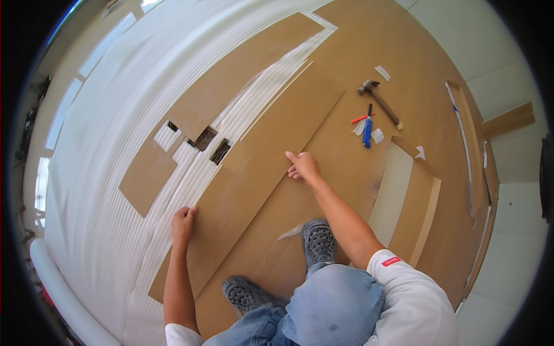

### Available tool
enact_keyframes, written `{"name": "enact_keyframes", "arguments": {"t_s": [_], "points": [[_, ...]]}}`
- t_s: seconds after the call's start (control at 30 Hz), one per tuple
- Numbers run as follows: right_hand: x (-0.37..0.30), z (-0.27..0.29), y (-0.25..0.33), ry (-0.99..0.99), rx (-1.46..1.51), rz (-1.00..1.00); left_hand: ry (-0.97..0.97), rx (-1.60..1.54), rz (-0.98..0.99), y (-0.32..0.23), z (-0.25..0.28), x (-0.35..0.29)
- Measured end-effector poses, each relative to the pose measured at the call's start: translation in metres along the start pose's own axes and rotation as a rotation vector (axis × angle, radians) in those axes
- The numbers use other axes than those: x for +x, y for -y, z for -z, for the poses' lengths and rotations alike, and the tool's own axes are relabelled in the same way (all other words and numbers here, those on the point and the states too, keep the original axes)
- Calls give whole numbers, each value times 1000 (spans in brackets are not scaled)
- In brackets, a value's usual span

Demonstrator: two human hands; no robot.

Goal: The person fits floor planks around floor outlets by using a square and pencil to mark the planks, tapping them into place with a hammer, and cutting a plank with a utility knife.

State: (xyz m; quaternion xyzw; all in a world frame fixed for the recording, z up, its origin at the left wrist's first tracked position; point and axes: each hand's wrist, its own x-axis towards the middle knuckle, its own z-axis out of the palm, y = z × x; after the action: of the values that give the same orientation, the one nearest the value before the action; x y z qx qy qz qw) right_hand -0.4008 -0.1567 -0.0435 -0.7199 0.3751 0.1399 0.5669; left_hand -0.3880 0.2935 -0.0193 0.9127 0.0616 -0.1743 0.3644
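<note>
A long brown cardboard panel (245, 193) lies aslant in front of me, its far end pointing to the upper right. My left hand (183, 223) pinches its left edge near the close end. On the opposite edge, farther along, my right hand (303, 166) grips the panel with the thumb on top and the fingers curled at the rim. A faint square outline (237, 157) shows on the panel's left side. Beyond it, a second brown cardboard piece (225, 86) with cut-outs rests on ribbed white sheeting (115, 167).
A claw hammer (385, 107), a blue-handled tool (367, 134) and a red tool (359, 119) lie on the large brown sheet (340, 52) at right, among white scraps. A folded cardboard piece (416, 213) is beside my right arm. A white roll (63, 294) lies far left.
</note>
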Motion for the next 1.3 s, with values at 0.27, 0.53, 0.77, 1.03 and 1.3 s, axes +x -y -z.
{"name": "enact_keyframes", "arguments": {"t_s": [0.27,0.53,0.77,1.03,1.3], "points": [[6,13,5,-16,-204,-19,-367,141,-245,6,21,-47],[26,-5,-3,131,-144,33,-570,477,238,222,57,-232],[44,20,-11,126,-198,1,-445,360,550,220,21,-303],[58,32,-15,277,30,-24,-542,248,556,296,40,-305],[29,19,8,-38,-93,52,-434,267,638,261,15,-297]]}}
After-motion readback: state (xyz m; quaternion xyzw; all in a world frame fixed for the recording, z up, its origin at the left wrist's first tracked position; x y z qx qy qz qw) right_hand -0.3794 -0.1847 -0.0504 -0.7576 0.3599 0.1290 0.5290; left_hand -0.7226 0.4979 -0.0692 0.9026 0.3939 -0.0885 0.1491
